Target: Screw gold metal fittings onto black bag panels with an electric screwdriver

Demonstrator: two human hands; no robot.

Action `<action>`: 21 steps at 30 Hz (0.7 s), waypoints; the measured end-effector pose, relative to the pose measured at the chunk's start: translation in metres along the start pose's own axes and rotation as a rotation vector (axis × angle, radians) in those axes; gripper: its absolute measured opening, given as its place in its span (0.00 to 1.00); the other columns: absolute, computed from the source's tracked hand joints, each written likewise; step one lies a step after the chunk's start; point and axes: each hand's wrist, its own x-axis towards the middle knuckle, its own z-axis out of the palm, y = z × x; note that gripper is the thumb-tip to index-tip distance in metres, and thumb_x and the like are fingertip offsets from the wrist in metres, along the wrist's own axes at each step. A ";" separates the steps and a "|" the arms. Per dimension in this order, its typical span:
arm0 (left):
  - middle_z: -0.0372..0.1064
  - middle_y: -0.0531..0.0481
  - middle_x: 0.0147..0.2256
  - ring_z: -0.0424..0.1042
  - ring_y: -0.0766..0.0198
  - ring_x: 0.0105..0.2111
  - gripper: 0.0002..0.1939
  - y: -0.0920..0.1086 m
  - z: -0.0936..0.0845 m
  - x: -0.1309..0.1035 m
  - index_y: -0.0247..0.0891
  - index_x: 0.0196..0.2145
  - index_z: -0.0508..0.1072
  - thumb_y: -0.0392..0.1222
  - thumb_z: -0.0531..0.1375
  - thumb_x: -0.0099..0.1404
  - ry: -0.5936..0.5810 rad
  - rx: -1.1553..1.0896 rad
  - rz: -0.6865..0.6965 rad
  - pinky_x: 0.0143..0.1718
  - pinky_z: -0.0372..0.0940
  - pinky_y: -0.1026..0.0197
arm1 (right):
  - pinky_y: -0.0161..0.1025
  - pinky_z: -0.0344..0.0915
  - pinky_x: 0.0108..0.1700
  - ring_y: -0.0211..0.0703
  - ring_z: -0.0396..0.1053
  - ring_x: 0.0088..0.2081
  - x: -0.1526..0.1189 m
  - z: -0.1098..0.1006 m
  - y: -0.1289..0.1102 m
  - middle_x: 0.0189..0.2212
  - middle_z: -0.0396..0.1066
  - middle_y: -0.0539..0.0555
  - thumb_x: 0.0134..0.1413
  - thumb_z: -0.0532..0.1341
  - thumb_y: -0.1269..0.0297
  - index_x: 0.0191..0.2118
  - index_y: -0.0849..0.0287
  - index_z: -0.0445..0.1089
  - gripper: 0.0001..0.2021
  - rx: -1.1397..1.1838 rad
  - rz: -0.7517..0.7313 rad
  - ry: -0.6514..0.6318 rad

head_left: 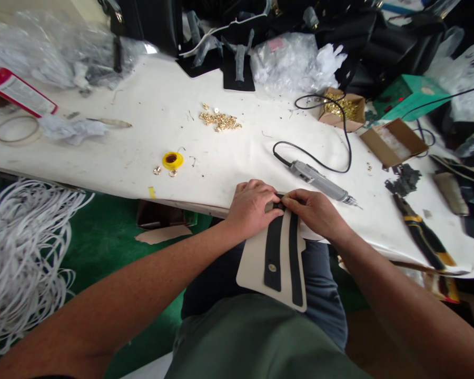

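Observation:
A beige flat panel [256, 263] with dark straps on it hangs over the table's front edge, its lower part above my lap. One strap [274, 242] bears a round metal snap near its lower end; a narrower dark strap [295, 263] runs beside it. My left hand [253, 208] is closed on the panel's upper end, thumb pressing at the dark strap. Against it, my right hand [314, 210] pinches at the same spot; whatever small part lies between the fingertips is hidden. Just beyond the right hand lies a grey electric screwdriver [319, 181].
Small gold hardware [221, 121] lies piled mid-table, with a yellow ring-shaped roll [173, 160] nearer. Pliers [422, 237], an open cardboard box [395, 142] and a green box [411, 97] stand right. Black bags and plastic wrap line the back. White cord [27, 252] heaps on the floor left.

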 end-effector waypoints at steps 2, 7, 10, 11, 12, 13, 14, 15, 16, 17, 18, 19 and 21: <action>0.79 0.52 0.50 0.69 0.52 0.55 0.11 0.000 0.000 0.000 0.45 0.42 0.80 0.49 0.71 0.64 0.000 0.000 -0.001 0.55 0.58 0.46 | 0.40 0.62 0.39 0.44 0.71 0.34 -0.001 0.000 -0.001 0.32 0.78 0.50 0.59 0.63 0.53 0.36 0.57 0.80 0.13 0.024 0.009 -0.011; 0.79 0.52 0.51 0.69 0.52 0.55 0.11 0.000 0.000 0.000 0.45 0.42 0.79 0.49 0.71 0.64 -0.007 0.011 -0.012 0.54 0.59 0.46 | 0.39 0.63 0.35 0.43 0.70 0.31 0.005 0.000 0.001 0.30 0.78 0.50 0.54 0.66 0.55 0.34 0.56 0.79 0.10 0.002 0.053 -0.017; 0.79 0.51 0.50 0.69 0.51 0.55 0.11 0.000 -0.001 0.000 0.45 0.42 0.78 0.49 0.71 0.64 -0.032 0.007 -0.016 0.54 0.58 0.45 | 0.39 0.62 0.33 0.42 0.70 0.30 0.019 -0.006 -0.001 0.28 0.77 0.50 0.52 0.67 0.57 0.31 0.57 0.78 0.08 -0.043 0.069 -0.093; 0.79 0.51 0.50 0.68 0.50 0.55 0.11 0.001 -0.001 0.000 0.45 0.42 0.77 0.49 0.70 0.64 -0.037 0.006 -0.019 0.55 0.58 0.45 | 0.39 0.62 0.32 0.42 0.70 0.29 0.025 -0.009 -0.003 0.27 0.77 0.50 0.52 0.67 0.59 0.30 0.57 0.78 0.07 -0.060 0.073 -0.137; 0.79 0.51 0.50 0.68 0.50 0.56 0.11 0.001 -0.001 0.000 0.45 0.42 0.77 0.49 0.70 0.65 -0.039 0.006 -0.021 0.55 0.58 0.45 | 0.39 0.62 0.32 0.42 0.70 0.28 0.031 -0.011 -0.006 0.25 0.76 0.50 0.51 0.67 0.61 0.29 0.57 0.77 0.06 -0.083 0.078 -0.184; 0.78 0.50 0.50 0.68 0.49 0.56 0.11 0.001 -0.001 0.001 0.45 0.42 0.77 0.49 0.70 0.65 -0.037 0.009 -0.025 0.55 0.58 0.45 | 0.39 0.62 0.31 0.42 0.70 0.27 0.036 -0.014 -0.009 0.24 0.76 0.50 0.50 0.67 0.63 0.28 0.56 0.77 0.04 -0.111 0.086 -0.235; 0.78 0.50 0.50 0.68 0.49 0.56 0.11 0.001 0.000 0.001 0.45 0.42 0.77 0.49 0.70 0.65 -0.034 0.013 -0.030 0.55 0.57 0.45 | 0.39 0.62 0.30 0.42 0.70 0.26 0.040 -0.016 -0.011 0.22 0.75 0.49 0.49 0.68 0.65 0.27 0.56 0.77 0.03 -0.138 0.100 -0.269; 0.78 0.50 0.50 0.68 0.49 0.55 0.11 0.001 0.000 0.001 0.45 0.41 0.77 0.49 0.70 0.64 -0.031 0.019 -0.036 0.55 0.57 0.45 | 0.39 0.62 0.30 0.42 0.70 0.25 0.042 -0.017 -0.013 0.21 0.74 0.49 0.48 0.68 0.66 0.27 0.56 0.77 0.02 -0.148 0.114 -0.287; 0.78 0.50 0.49 0.68 0.49 0.55 0.11 0.001 0.000 0.002 0.45 0.41 0.77 0.49 0.71 0.64 -0.028 0.025 -0.041 0.55 0.58 0.45 | 0.39 0.62 0.30 0.42 0.70 0.25 0.043 -0.017 -0.014 0.20 0.73 0.49 0.48 0.68 0.67 0.27 0.56 0.77 0.02 -0.147 0.124 -0.288; 0.78 0.50 0.49 0.68 0.50 0.55 0.11 0.001 0.000 0.002 0.45 0.41 0.77 0.48 0.71 0.64 -0.027 0.029 -0.044 0.55 0.58 0.45 | 0.38 0.63 0.30 0.42 0.70 0.26 0.041 -0.016 -0.014 0.21 0.74 0.49 0.48 0.68 0.67 0.27 0.56 0.77 0.02 -0.131 0.125 -0.270; 0.78 0.50 0.49 0.68 0.50 0.55 0.11 0.001 0.001 0.002 0.45 0.41 0.77 0.48 0.71 0.63 -0.028 0.032 -0.042 0.55 0.58 0.46 | 0.38 0.63 0.31 0.42 0.71 0.27 0.038 -0.014 -0.013 0.22 0.75 0.49 0.49 0.68 0.66 0.28 0.56 0.77 0.02 -0.103 0.118 -0.236; 0.78 0.51 0.49 0.68 0.50 0.55 0.11 0.002 0.001 0.002 0.45 0.41 0.77 0.48 0.71 0.63 -0.026 0.033 -0.038 0.55 0.58 0.46 | 0.38 0.63 0.32 0.42 0.71 0.28 0.033 -0.012 -0.011 0.24 0.75 0.49 0.50 0.68 0.65 0.30 0.57 0.78 0.02 -0.073 0.104 -0.190; 0.79 0.51 0.50 0.69 0.51 0.55 0.11 0.002 0.001 0.001 0.45 0.42 0.78 0.47 0.71 0.63 -0.015 0.036 -0.025 0.55 0.59 0.46 | 0.37 0.62 0.33 0.42 0.71 0.31 0.023 -0.006 -0.004 0.27 0.76 0.49 0.51 0.67 0.62 0.33 0.57 0.79 0.05 -0.026 0.069 -0.101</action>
